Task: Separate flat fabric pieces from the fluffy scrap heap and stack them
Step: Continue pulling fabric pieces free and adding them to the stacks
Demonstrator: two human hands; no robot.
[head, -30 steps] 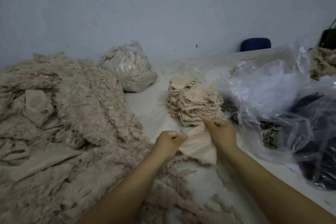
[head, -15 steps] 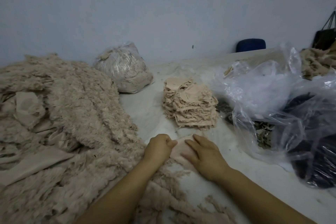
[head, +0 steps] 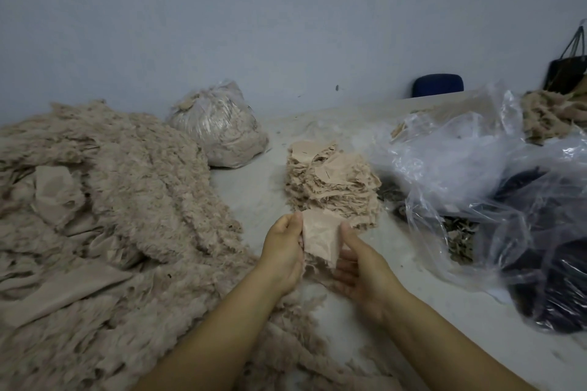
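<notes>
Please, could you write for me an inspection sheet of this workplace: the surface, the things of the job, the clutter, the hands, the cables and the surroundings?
Surface: pale table, dusty, with loose fluff.
Job's things: fluffy scrap heap on the left, flat pieces mixed in; stack of flat pieces at centre; one flat fabric piece held just in front of the stack.
Clutter: tied clear bag of scraps at the back; loose clear plastic bags on the right over dark material; more fluffy scraps far right.
Hands: left hand and right hand hold the piece between them by its side edges.
Cables: nothing seen.
Surroundings: bluish wall; blue chair back; dark bag with straps at right edge.
</notes>
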